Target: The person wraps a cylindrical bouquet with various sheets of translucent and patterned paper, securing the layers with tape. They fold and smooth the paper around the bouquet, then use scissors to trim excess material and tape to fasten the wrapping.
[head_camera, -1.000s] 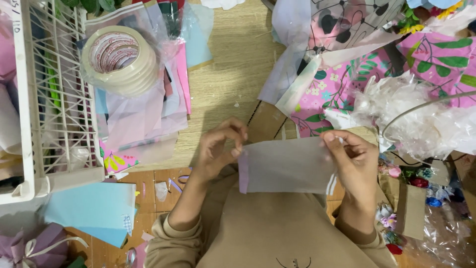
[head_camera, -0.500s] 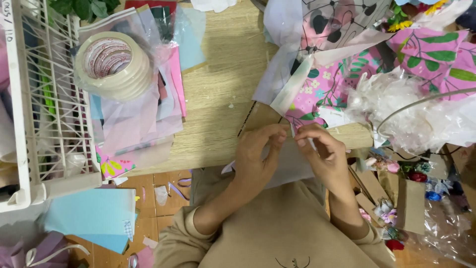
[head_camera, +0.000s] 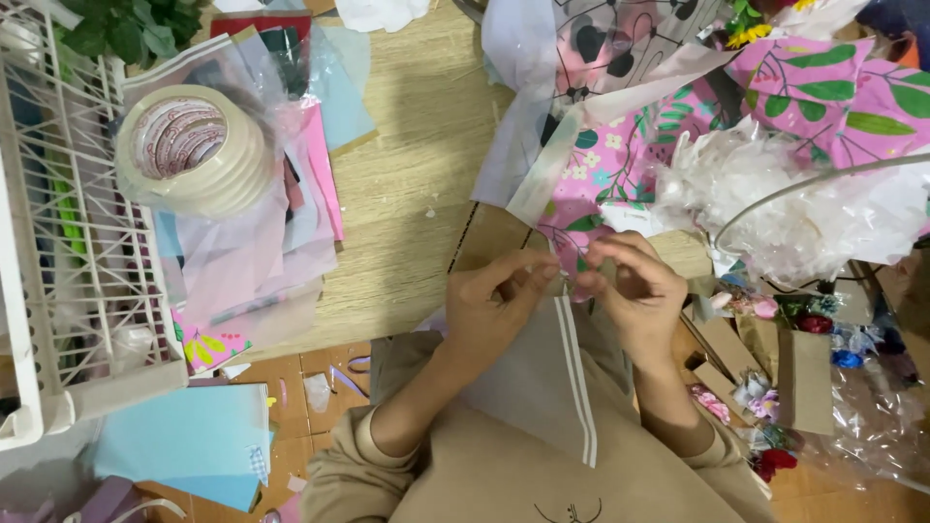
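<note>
Translucent folded sheet (head_camera: 542, 383): pinch its top edge between left hand (head_camera: 499, 300) and right hand (head_camera: 635, 295), keeping both white-striped edges aligned over the lap.

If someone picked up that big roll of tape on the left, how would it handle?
The roll of tape looks thick and rigid, so it would probably keep its shape. Lying flat on loose translucent sheets, it seems unlikely to roll, though the sheets might slide beneath it if pushed.
</note>
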